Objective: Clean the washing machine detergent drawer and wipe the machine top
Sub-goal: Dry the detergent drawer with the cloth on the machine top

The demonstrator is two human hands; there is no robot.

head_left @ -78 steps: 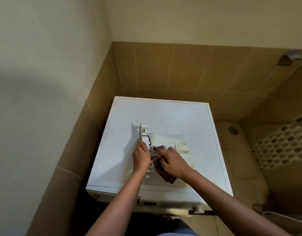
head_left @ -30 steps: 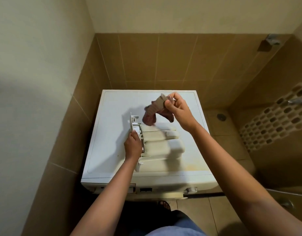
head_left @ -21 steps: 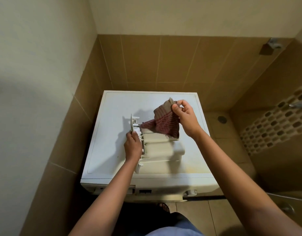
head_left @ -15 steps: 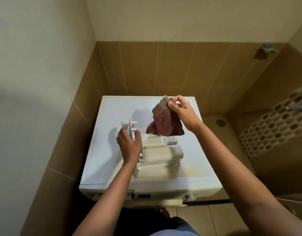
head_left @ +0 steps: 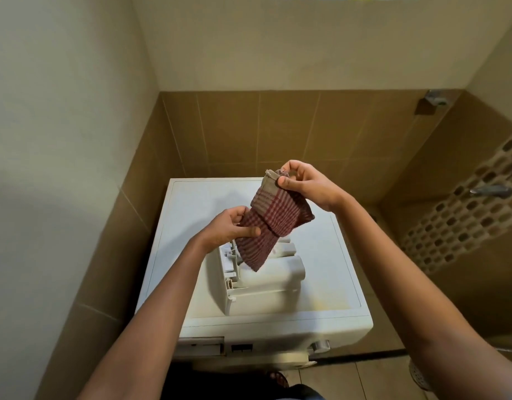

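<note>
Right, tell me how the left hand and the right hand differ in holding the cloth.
The right hand pinches the cloth at its top corner; the left hand grips its side, lower down. The right hand is higher and farther back than the left hand. Both hold the same cloth in the air above the detergent drawer.

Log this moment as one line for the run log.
left hand: grips cloth | right hand: pinches cloth's upper corner | detergent drawer: lies on machine top, unheld
</note>
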